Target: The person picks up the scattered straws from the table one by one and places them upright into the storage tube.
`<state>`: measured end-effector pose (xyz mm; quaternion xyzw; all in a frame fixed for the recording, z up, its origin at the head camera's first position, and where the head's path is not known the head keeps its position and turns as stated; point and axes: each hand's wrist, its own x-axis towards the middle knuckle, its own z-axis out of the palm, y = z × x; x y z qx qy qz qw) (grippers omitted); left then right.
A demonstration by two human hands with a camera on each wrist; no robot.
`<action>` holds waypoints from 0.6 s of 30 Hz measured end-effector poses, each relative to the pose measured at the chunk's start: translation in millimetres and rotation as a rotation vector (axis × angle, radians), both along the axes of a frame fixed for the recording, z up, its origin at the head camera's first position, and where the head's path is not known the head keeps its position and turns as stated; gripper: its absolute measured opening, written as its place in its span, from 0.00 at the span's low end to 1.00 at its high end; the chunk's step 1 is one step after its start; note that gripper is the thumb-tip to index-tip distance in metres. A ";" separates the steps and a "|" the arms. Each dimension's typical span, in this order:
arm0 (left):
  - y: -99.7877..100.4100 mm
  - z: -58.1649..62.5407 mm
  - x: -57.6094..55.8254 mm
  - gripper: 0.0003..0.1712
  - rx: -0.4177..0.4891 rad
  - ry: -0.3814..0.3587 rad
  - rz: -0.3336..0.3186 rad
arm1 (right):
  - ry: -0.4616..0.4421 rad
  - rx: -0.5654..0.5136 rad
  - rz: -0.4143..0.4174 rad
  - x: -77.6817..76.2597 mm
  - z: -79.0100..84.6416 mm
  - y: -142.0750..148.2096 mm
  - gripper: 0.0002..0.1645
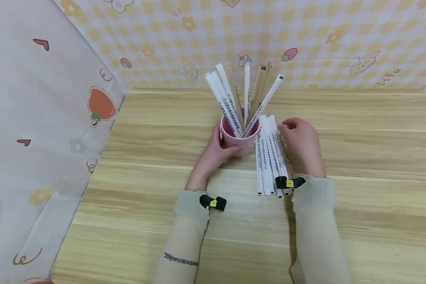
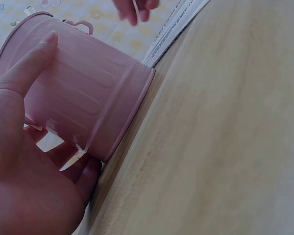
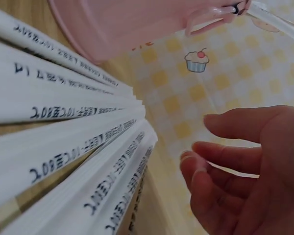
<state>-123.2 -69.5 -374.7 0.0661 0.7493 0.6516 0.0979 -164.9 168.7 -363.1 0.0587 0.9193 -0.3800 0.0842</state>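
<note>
The cup (image 1: 249, 145) stands on the table (image 1: 145, 189), just left of a row of paper-wrapped straws (image 1: 265, 161), and the left hand (image 1: 214, 152) is curled round it, thumb across the near side. The right hand (image 1: 301, 138) hovers beside the row's far right end, its thumb and fingers loosely bent and apart; close up, I see nothing between them. To my eye, picking up goes best with a pinch on the rightmost straw alone, near its far end, without dragging its neighbours, while the left hand steadies the cup against its tall, top-heavy load. The loose straws lie flat, long axes running near to far, the right-hand ones slanting so their far ends lean left; dark squares mark several near ends. In the cup, a splayed bunch (image 1: 246, 94) points upward, some tops leaning left, one well to the right
</note>
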 end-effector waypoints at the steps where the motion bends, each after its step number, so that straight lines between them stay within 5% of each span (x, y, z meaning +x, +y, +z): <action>1: -0.1 0.3 -0.1 0.53 0.000 -0.001 0.001 | -0.019 0.010 0.006 -0.4 -2.3 0.1 0.28; 11: -0.9 1.1 -1.0 0.53 -0.011 0.001 -0.002 | -0.132 0.054 0.055 1.2 -16.5 1.3 0.21; 18: -1.1 1.6 0.5 0.53 -0.016 -0.006 0.001 | -0.185 0.052 0.018 2.2 -19.3 0.5 0.16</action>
